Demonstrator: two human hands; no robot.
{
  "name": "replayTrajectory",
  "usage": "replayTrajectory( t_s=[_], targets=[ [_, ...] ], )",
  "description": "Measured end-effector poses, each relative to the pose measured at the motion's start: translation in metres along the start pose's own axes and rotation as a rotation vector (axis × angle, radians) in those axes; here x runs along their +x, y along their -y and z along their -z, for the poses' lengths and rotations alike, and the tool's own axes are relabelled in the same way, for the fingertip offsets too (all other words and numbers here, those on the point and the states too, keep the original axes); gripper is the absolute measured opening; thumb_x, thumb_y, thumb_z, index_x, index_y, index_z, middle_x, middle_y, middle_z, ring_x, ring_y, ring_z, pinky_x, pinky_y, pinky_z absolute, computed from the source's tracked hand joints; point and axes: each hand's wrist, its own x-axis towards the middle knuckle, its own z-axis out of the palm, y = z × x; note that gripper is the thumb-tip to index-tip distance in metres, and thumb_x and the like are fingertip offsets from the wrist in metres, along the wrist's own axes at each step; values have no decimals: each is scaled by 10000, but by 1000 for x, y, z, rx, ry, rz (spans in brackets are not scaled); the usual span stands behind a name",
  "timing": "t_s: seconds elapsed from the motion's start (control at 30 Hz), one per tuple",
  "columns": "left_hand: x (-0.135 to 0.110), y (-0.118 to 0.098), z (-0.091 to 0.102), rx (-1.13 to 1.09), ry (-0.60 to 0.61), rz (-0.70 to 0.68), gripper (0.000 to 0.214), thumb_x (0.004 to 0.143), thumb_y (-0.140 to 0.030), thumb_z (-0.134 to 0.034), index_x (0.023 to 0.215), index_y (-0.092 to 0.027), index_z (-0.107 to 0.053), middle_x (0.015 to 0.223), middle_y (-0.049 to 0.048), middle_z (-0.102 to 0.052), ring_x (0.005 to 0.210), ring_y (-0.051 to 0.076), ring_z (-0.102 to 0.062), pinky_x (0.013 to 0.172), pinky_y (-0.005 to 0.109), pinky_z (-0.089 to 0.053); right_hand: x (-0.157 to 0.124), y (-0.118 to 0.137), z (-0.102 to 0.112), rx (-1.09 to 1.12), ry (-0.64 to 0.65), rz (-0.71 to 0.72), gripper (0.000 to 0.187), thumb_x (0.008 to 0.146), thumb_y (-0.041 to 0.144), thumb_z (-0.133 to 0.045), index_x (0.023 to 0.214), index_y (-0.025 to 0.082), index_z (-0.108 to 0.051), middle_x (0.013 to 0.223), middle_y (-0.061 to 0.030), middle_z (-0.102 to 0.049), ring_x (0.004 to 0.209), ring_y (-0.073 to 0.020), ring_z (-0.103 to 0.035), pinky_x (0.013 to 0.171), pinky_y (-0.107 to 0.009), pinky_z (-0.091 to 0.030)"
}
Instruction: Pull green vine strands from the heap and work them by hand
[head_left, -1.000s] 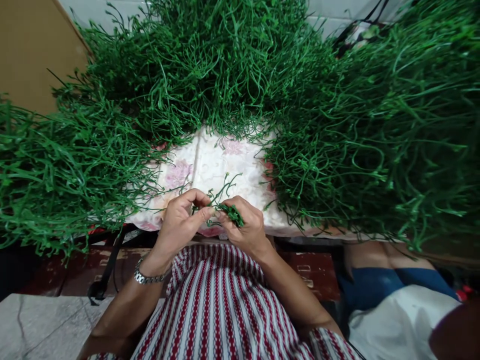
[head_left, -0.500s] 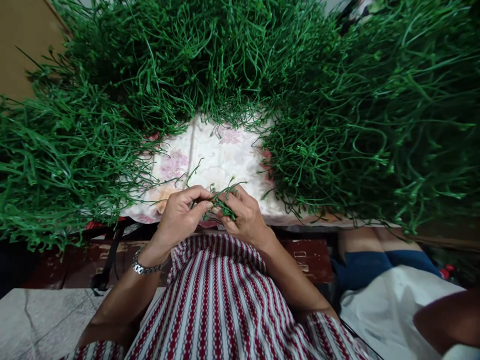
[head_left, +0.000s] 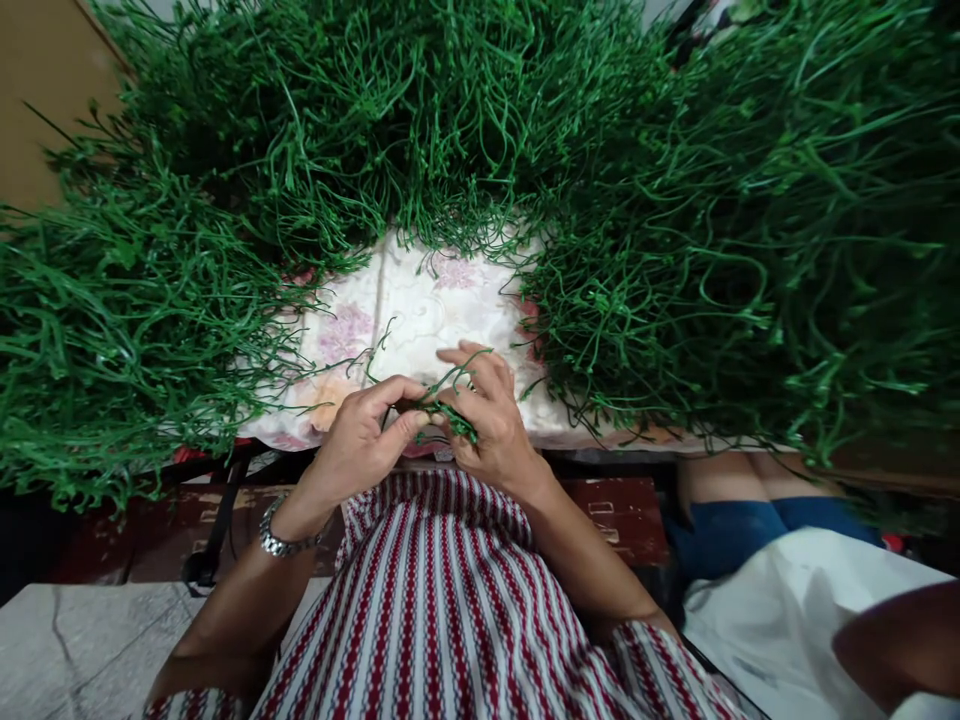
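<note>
Close to the table's front edge, both hands work on a small bunch of thin green stems [head_left: 459, 426] with bud-like tips. My left hand [head_left: 367, 432] pinches one end between thumb and forefinger. My right hand [head_left: 495, 425] holds the bunch by thumb, forefinger and palm, while its other fingers stretch out and away. Where the thumbs nearly meet, the ends of the stems are partly hidden. One loose stem sticks up beyond my left hand. Whether the stems are real or plastic I cannot tell.
Large heaps of similar green stems [head_left: 675, 250] lie left, right and behind on a table with a flowered cloth [head_left: 427, 310]. A dark red bench or box [head_left: 611, 515] shows below the table. Another person in a white top [head_left: 802, 600] sits close at the right.
The outer fingers of my right hand have opened and stretched forward from a curled grip. My left hand keeps its pinch almost in place.
</note>
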Motion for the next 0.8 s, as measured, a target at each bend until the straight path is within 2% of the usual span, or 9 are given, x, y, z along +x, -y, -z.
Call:
replayTrajectory(
  t_s=[0.03, 0.1, 0.2, 0.33, 0.43, 0.5, 0.63, 0.8],
  targets=[
    [0, -1, 2, -4, 5, -14, 71, 812, -202, -525, 827, -168, -585, 763, -1, -628, 706, 123, -571, 657, 214, -434, 0, 0, -1, 27, -2, 22, 119, 809, 206, -468, 866, 177, -569, 991, -85, -568, 1023, -221, -482, 941, -421, -333],
    [0, -5, 6, 23, 20, -49, 58, 808, -171, -524, 775, -166, -571, 691, -17, -602, 634, 104, -542, 600, 202, -414, -1, -1, -1, 69, 5, 54, 110, 813, 193, -432, 810, 175, -541, 763, -42, -560, 807, -176, -505, 862, -385, -369],
    [-2, -12, 14, 130, 113, -142, 115, 819, -119, -480, 730, -158, -544, 633, -20, -555, 587, 93, -496, 555, 207, -373, -1, 1, 5, 83, 85, 106, 117, 773, 162, -415, 753, 167, -530, 697, -37, -532, 710, -161, -463, 737, -337, -365],
    [-12, -20, 22, 321, 387, -357, 193, 780, -31, -403, 676, -158, -504, 612, -1, -505, 604, 120, -448, 601, 264, -358, -4, 8, 25, 100, 359, 254, 88, 741, 198, -429, 719, 169, -509, 677, -23, -497, 656, -145, -408, 652, -302, -314],
    [-21, -24, 22, 403, 594, -439, 204, 722, 5, -399, 661, -171, -482, 621, 1, -510, 630, 132, -446, 696, 292, -390, -7, 16, 41, 95, 602, 322, 77, 753, 210, -497, 687, 180, -473, 697, -5, -516, 655, -130, -406, 643, -286, -294],
    [-25, -28, 21, 420, 678, -490, 195, 712, -3, -416, 695, -179, -496, 637, 0, -534, 650, 138, -461, 741, 296, -404, -9, 22, 49, 72, 702, 336, 105, 739, 222, -565, 706, 187, -472, 710, 11, -532, 651, -126, -406, 644, -285, -292],
    [-29, -37, 23, 412, 718, -575, 172, 709, -21, -446, 706, -186, -494, 651, -6, -561, 649, 138, -470, 714, 277, -417, -9, 31, 62, 64, 787, 379, 240, 687, 328, -667, 729, 198, -470, 729, 22, -549, 648, -132, -408, 658, -299, -301],
    [-24, -48, 27, 371, 758, -567, 183, 657, -6, -456, 672, -187, -472, 651, -17, -564, 639, 124, -461, 656, 268, -412, -4, 36, 68, 105, 771, 413, 251, 680, 321, -672, 705, 201, -453, 708, 28, -532, 637, -129, -401, 633, -302, -289]
  ],
)
